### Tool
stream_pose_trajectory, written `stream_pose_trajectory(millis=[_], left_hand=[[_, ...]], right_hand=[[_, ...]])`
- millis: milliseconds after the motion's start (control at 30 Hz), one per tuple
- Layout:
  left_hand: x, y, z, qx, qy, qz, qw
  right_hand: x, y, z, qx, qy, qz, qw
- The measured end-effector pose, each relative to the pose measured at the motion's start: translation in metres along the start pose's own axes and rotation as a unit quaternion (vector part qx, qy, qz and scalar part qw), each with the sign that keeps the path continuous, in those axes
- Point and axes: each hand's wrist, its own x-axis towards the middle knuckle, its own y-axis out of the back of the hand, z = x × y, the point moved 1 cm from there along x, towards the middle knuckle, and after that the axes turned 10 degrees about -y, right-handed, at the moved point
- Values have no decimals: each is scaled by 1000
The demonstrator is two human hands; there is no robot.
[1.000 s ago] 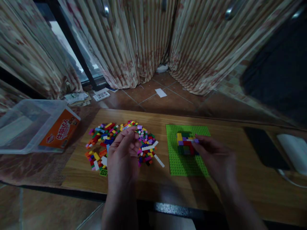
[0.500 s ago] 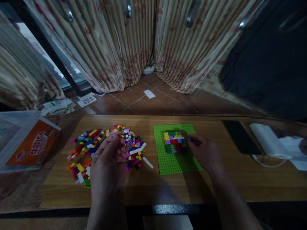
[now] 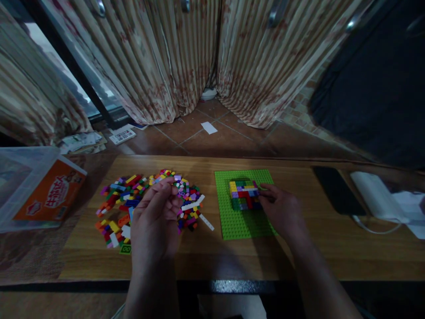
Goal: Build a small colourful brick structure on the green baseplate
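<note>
Right of the middle, a low block of coloured toy bricks [image 3: 245, 195] stands on a green studded baseplate [image 3: 232, 228]. At its right edge is my right hand [image 3: 280, 207], thumb and fingers pinched together. The small purple brick seen at these fingertips a moment earlier is mostly hidden now. My left hand [image 3: 156, 206] hangs over the right part of a loose brick pile [image 3: 133, 186], palm turned inward and fingers curled, thumb against the forefinger. Whatever it may hold is too small to make out.
An orange-labelled clear plastic box [image 3: 49, 190] stands at the left. To the right lie a black phone [image 3: 338, 190] and a white device [image 3: 378, 195] with a cable. White strips [image 3: 206, 222] lie beside the pile. Curtains [image 3: 186, 66] hang beyond the wooden table [image 3: 199, 266].
My right hand has come in against the right edge of the brick block; the gap seen there before is gone. My left hand stays curled over the pile. The view has shifted slightly.
</note>
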Motion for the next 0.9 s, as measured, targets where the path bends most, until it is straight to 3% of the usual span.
stream_pose_trajectory(millis=[233, 533, 900], left_hand=[[-1, 0, 0, -2, 8, 0, 1000], [0, -1, -2, -9, 12, -4, 1000], [-2, 1, -4, -19, 14, -11, 1000]], right_hand=[[3, 2, 3, -7, 12, 27, 1000], [11, -1, 10, 27, -37, 18, 999], [11, -5, 13, 143, -89, -17, 986]])
